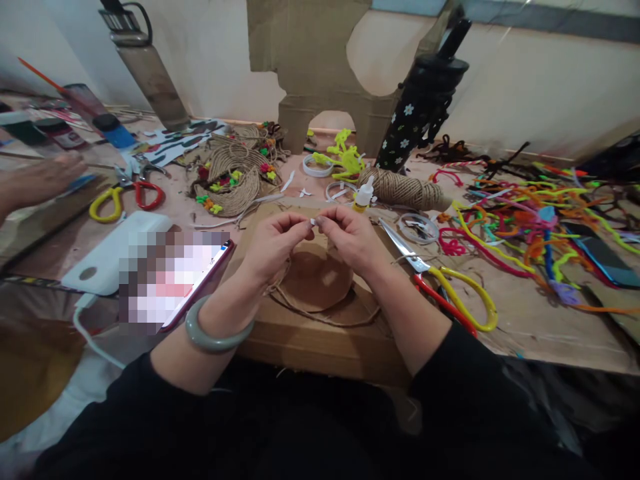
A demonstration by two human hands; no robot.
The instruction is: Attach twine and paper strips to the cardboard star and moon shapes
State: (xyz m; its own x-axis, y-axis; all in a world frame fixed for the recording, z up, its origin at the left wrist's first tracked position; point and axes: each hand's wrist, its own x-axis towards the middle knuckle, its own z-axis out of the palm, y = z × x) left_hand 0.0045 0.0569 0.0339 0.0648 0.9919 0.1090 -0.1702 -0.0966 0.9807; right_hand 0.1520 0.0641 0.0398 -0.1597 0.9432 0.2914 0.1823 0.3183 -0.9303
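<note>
Between the fingertips of both hands is a small white piece [313,222], too small to name for sure. My left hand [283,237] pinches it from one side, and my right hand [347,233] pinches close against it from the other. Below them a round cardboard disc [320,283] lies on a cardboard box [320,343], with a strand of twine [325,320] curving around its near edge. Just beyond my right hand stands a small glue bottle [365,193] with a white nozzle. Scissors [435,270] with yellow and red handles lie beside my right forearm.
A phone [185,280] and a white power bank [113,257] lie at left, near pliers [133,187]. Twine-coil pieces [233,170], a twine roll [407,189] and a dark flowered bottle [417,110] stand behind. Pipe cleaners [540,227] cover the right. Another person's hand [50,177] is at far left.
</note>
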